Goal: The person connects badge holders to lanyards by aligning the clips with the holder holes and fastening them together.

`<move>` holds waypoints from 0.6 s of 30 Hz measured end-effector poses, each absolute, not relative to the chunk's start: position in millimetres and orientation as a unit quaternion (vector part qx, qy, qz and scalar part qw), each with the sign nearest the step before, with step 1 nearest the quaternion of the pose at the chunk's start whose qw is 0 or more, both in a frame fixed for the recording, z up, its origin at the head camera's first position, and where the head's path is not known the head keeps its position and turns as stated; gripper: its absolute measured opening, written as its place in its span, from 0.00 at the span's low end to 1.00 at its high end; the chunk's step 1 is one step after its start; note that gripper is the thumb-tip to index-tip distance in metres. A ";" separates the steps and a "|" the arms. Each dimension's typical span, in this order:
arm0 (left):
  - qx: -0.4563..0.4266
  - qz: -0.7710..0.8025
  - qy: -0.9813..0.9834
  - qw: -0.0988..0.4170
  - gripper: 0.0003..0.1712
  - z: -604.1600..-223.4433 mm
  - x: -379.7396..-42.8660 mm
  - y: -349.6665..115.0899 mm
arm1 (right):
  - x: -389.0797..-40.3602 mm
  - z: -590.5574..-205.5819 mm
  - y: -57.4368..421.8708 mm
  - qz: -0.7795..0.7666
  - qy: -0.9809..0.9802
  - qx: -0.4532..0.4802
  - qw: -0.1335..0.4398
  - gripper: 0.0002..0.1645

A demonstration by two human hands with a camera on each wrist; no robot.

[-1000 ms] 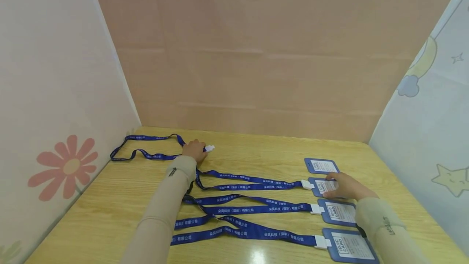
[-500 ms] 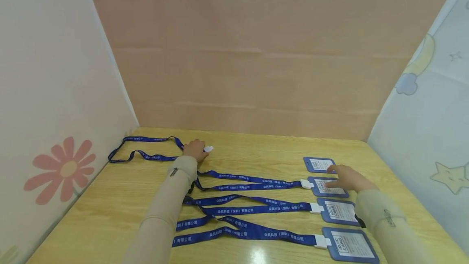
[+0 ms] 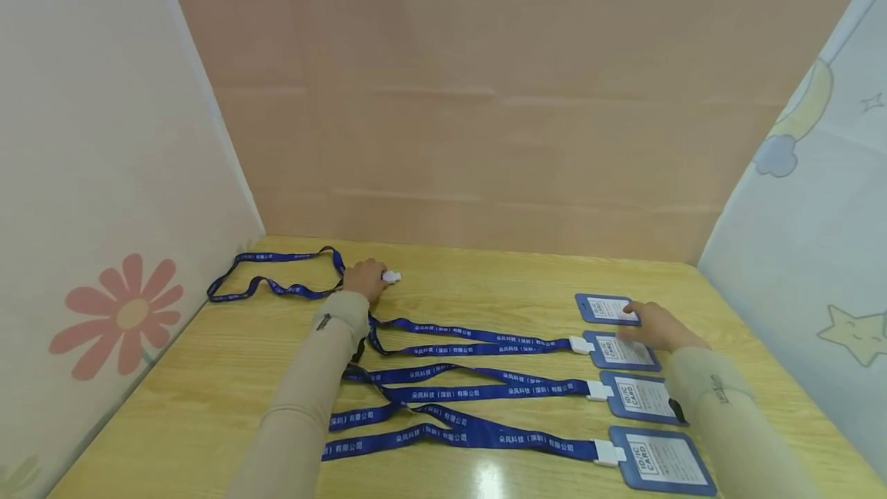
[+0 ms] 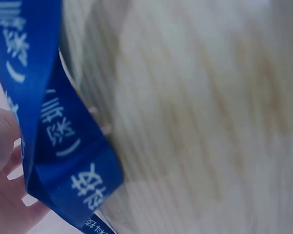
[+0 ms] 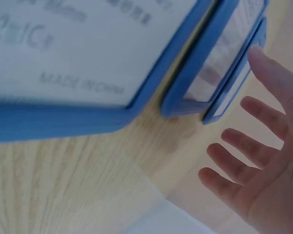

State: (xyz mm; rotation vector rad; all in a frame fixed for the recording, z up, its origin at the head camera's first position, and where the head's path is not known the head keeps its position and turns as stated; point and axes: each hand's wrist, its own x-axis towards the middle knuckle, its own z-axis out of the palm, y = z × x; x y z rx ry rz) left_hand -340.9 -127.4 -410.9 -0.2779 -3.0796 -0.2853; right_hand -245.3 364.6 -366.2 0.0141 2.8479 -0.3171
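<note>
At the back left, my left hand (image 3: 365,279) holds the end of a blue lanyard (image 3: 270,257), and its white clip (image 3: 391,276) sticks out past the fingers. In the left wrist view the strap (image 4: 78,161) hangs in folds beside the fingers (image 4: 14,204). My right hand (image 3: 658,326) is over the card holders at the right, with fingertips over the right end of the farthest blue card holder (image 3: 603,309), which has no lanyard attached. Its fingers (image 5: 234,163) are spread and slightly bent in the right wrist view; contact cannot be told.
Three card holders, clipped to blue lanyards, lie in a column: one behind (image 3: 621,351), one in the middle (image 3: 634,395), one in front (image 3: 661,459). Their straps run left across the wooden table (image 3: 173,406). Paper-like walls (image 3: 485,137) enclose the table's back and sides.
My right hand has moved from the second card holder back to the farthest one. The left hand stays at the back left, with the clip drawn slightly closer to the fingers.
</note>
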 end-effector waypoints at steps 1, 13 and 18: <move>-0.091 -0.090 -0.992 0.020 0.15 -410.9 -340.9 -128.8 | -246.5 -367.7 365.2 -0.109 0.985 0.008 0.136 0.40; -0.094 -0.079 -0.992 0.020 0.19 -403.8 -332.7 -141.3 | -260.8 -376.4 359.5 -0.125 0.980 0.043 0.148 0.50; -0.089 -0.099 -0.991 0.008 0.21 -401.2 -330.0 -144.4 | -262.4 -379.4 360.5 -0.128 0.979 0.050 0.151 0.51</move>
